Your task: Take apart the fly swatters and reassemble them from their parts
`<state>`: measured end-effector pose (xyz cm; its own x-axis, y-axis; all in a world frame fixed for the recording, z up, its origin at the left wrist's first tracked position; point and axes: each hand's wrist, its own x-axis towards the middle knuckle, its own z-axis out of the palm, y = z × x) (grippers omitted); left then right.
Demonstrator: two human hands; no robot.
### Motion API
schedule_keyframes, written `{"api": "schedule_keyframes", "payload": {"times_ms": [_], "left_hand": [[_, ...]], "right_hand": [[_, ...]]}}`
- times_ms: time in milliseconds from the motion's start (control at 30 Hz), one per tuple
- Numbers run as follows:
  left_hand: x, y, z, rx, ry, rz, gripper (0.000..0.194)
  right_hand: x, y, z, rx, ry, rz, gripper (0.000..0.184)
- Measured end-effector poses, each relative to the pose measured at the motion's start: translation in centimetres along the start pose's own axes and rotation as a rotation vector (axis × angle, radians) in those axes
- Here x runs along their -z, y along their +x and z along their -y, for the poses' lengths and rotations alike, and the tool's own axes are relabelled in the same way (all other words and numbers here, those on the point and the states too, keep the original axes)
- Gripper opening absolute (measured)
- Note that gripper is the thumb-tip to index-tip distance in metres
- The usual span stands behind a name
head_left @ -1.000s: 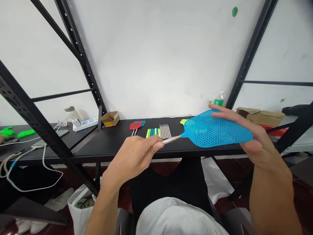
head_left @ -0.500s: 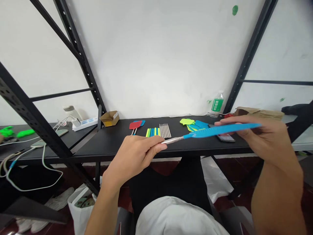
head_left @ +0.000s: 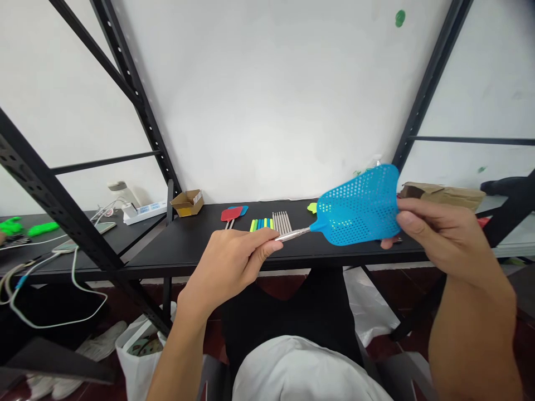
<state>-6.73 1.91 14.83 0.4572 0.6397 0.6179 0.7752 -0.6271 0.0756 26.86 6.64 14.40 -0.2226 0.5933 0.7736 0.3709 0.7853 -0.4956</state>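
Note:
A blue fly swatter (head_left: 360, 209) is held in the air above the black table's front edge, its perforated head turned broadly towards me. My left hand (head_left: 234, 260) is closed around its silver metal rod. With thumb and fingers, my right hand (head_left: 447, 236) pinches the far right edge of the head. Behind my left hand lie a row of silver metal rods (head_left: 282, 221) and a row of yellow, green and blue sticks (head_left: 261, 224). A red swatter (head_left: 231, 214) rests on a blue one (head_left: 244, 210) to their left. One lime-green head (head_left: 312, 208) shows beside the held swatter.
An open cardboard box (head_left: 187, 203) sits at the table's back left, near the black metal post. A brown paper package (head_left: 443, 193) is on the right. Further left are a white power strip (head_left: 145, 211) and loose cables. The held swatter mostly hides a bottle.
The swatter's head has turned from edge-on to face me, and now covers the pile of heads and most of the bottle. My right hand now pinches its edge; my left hand has barely moved.

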Motion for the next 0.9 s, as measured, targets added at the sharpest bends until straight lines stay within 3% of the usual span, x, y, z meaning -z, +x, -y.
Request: {"api": "schedule_keyframes", "payload": {"times_ms": [100, 200, 400, 567, 700, 900], "left_hand": [[0.3, 0.0, 0.2, 0.014, -0.156, 0.045, 0.037], [0.5, -0.2, 0.5, 0.027, -0.272, 0.069, 0.037], [0.5, 0.0, 0.0, 0.022, -0.242, 0.185, 0.036], [0.4, 0.2, -0.2, 0.032, -0.225, 0.237, 0.037], [0.3, 0.2, 0.0, 0.039, -0.246, 0.257, 0.036], [0.3, 0.3, -0.1, 0.034, -0.238, 0.266, 0.037]], "right_hand": [[0.0, -0.1, -0.1, 0.093, 0.020, -0.133, 0.036], [-0.3, 0.0, -0.1, 0.205, 0.005, -0.243, 0.041], [-1.1, 0.6, -0.3, 0.307, -0.006, -0.230, 0.037], [-1.0, 0.9, -0.7, 0.258, -0.027, -0.339, 0.045], [-1.0, 0.9, -0.6, 0.320, -0.103, -0.312, 0.032], [-1.1, 0.9, -0.5, 0.327, -0.180, -0.234, 0.039]]}}
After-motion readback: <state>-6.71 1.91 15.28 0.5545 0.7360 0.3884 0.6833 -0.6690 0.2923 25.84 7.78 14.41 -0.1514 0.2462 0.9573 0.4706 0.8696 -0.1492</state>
